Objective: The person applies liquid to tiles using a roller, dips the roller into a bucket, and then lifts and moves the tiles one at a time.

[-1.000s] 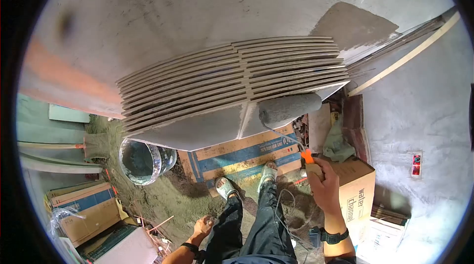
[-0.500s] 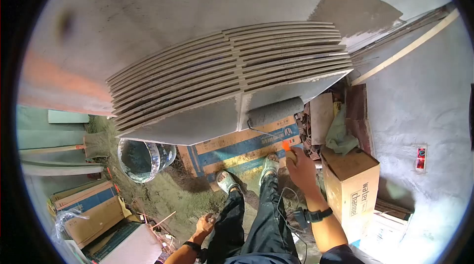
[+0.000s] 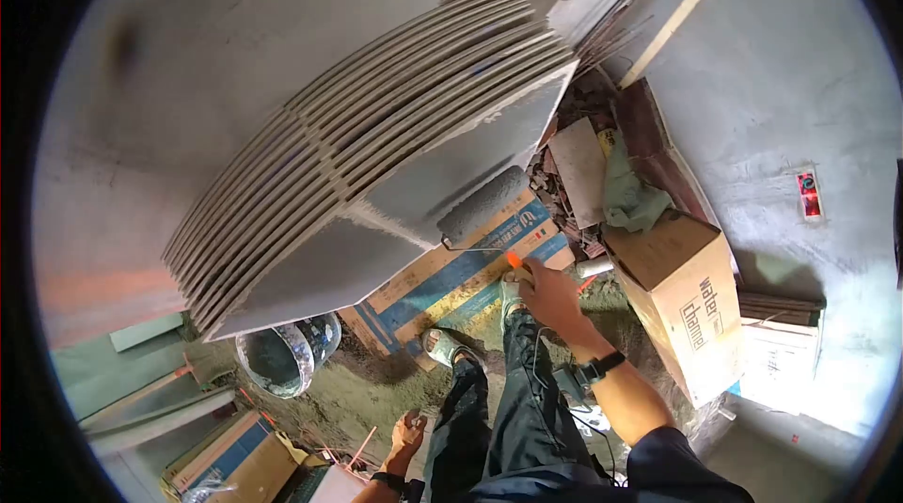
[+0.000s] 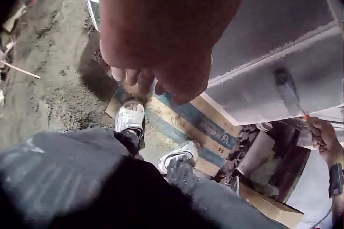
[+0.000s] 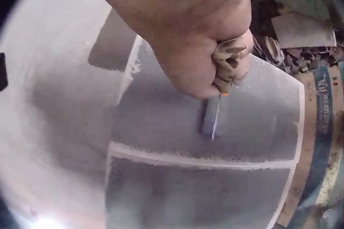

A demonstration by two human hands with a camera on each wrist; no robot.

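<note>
My right hand (image 3: 552,294) grips a paint roller by its handle, which shows orange and tan. The grey roller sleeve (image 3: 484,206) lies over the grey face of the front right tile (image 3: 447,165), near its lower edge. A pale seam parts that tile from the front left tile (image 3: 292,277). Both stand at the front of a leaning stack of tiles (image 3: 414,80), whose edges show in rows. In the right wrist view, the fist hides most of the roller handle (image 5: 228,60). My left hand (image 3: 406,435) hangs beside the left leg, fingers loosely curled and holding nothing.
A bucket (image 3: 273,357) of grey liquid stands below the stack's left end. Flattened cardboard (image 3: 451,282) lies before the feet. A "water channel" carton (image 3: 682,315) stands at right, rubble and a green cloth (image 3: 630,188) behind it. More boxes (image 3: 230,461) lie at lower left.
The roller has come down the right tile's face towards its lower edge, my right hand moving left and nearer the legs. The head view has turned. My left hand still hangs.
</note>
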